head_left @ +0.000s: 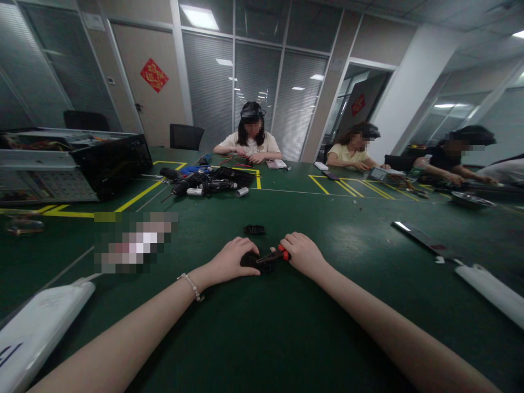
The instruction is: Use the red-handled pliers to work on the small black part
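Note:
My left hand (233,259) is curled over a small black object (257,263) on the green table (262,327), holding it down. My right hand (302,252) grips a red-handled tool (277,254), whose dark tip points left onto the black object. A bracelet is on my left wrist. Another small black part (254,230) lies on the table just beyond my hands.
An open computer case (73,164) stands at the far left. A heap of black tools and cables (207,182) lies mid-table. White devices lie at the near left (36,327) and right (491,286). Three people sit working across the table.

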A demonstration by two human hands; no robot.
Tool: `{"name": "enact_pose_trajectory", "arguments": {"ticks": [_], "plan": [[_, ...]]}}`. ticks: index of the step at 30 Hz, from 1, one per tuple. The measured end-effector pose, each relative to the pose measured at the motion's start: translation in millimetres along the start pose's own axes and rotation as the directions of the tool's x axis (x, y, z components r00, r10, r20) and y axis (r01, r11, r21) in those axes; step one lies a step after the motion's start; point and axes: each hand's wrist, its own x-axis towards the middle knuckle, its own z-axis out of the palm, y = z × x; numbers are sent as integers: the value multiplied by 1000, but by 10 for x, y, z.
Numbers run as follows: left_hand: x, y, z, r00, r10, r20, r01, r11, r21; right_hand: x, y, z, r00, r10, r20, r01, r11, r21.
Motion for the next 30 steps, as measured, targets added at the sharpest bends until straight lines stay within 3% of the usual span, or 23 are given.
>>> {"name": "enact_pose_trajectory", "arguments": {"ticks": [30], "plan": [[6, 19, -5, 1000, 1, 10, -1, 1000, -1, 9, -2, 0, 1000, 6, -16, -6, 1000, -3]]}}
